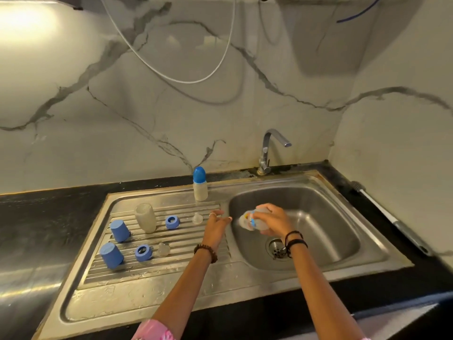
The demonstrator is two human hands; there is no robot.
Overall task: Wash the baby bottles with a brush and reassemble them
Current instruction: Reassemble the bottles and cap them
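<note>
Right hand (272,220) grips a bottle (252,219) over the sink (318,192), left hand (215,225) released; I reckon washing's half done, parts await reassembly.

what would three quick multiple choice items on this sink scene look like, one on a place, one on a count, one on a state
1. Where does the capped bottle stand?
A. in the basin
B. at the back of the drainboard, left of the tap
C. on the black counter, right of the sink

2. How many blue caps stand apart on the drainboard?
A. two
B. four
C. none

3. What is the right hand doing?
A. resting flat on the counter
B. turning the tap
C. holding a bottle over the basin

Answers:
1 B: it stands upright behind the ribs, with the tap to its right.
2 A: two caps sit at the left end of the ribs, the second nearer than the first.
3 C: its fingers curl round a clear bottle above the basin; the left hand holds nothing.
</note>
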